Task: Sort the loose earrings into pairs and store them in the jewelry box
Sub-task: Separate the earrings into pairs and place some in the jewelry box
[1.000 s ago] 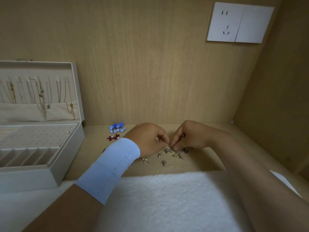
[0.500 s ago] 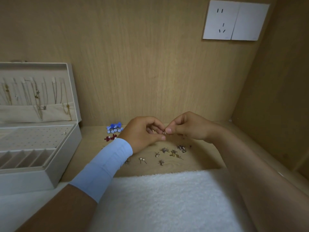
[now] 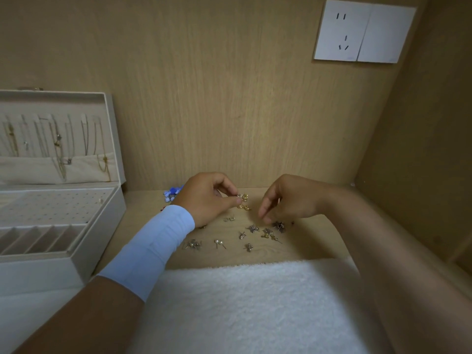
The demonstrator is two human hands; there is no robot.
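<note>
**Gold earring pinched in left hand, jewelry box open at left edge**

Gold-coloured, the small earring sat pinched between the thumb and fingertips of the left hand, raised just above the wooden tabletop. Another gold earring lay just below it on the wood. The right hand hovered beside it, fingers curled downward and narrow, gripping nothing that could be seen, just above a dark cluster of earrings. More loose earrings were scattered toward the near edge, including a pearl pair. The jewelry box stood open at the left edge, its lid upright. A white towel covered the near edge.
</note>
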